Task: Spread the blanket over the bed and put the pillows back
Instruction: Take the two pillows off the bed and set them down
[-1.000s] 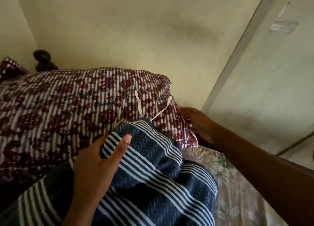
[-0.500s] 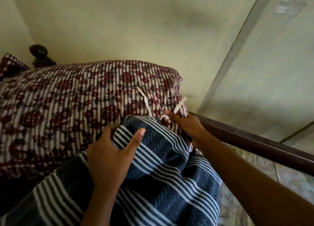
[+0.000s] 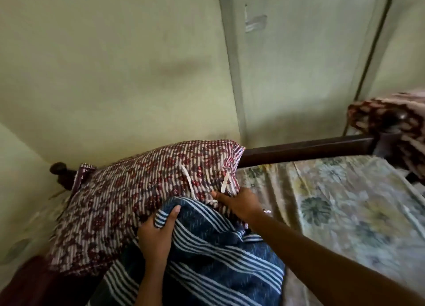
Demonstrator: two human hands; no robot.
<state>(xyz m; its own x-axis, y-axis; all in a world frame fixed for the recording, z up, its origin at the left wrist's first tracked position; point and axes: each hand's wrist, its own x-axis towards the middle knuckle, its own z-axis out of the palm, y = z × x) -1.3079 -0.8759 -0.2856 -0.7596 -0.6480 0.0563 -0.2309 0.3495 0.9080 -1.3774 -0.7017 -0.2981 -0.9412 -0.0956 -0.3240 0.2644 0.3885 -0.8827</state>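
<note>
Fingers of the left hand (image 3: 156, 234): curled round a bunched fold of the navy woven blanket with white stripes (image 3: 218, 259), thumb pressed on top.
Fingers of the right hand (image 3: 239, 204): closed on the lower corner of the maroon-and-white striped floral pillow (image 3: 138, 190), beside its white ties.
Blanket: heaped close to the person, top edge against the pillow's underside; not spread.
Pillow: tilted, far end at the bed's head corner, near end raised over the blanket.
Pale floral bedsheet (image 3: 345, 213): uncovered, to the right.
Dark wooden bed rail (image 3: 310, 149): behind the pillow, along the wall.
Maroon patterned cloth bundle (image 3: 391, 117): far right, at the bedpost; possibly a second pillow.
Risk: pulling the blanket while the pillow rests on it may drag the pillow askew or off the bed; a single-handed pull may leave the blanket bunched.
</note>
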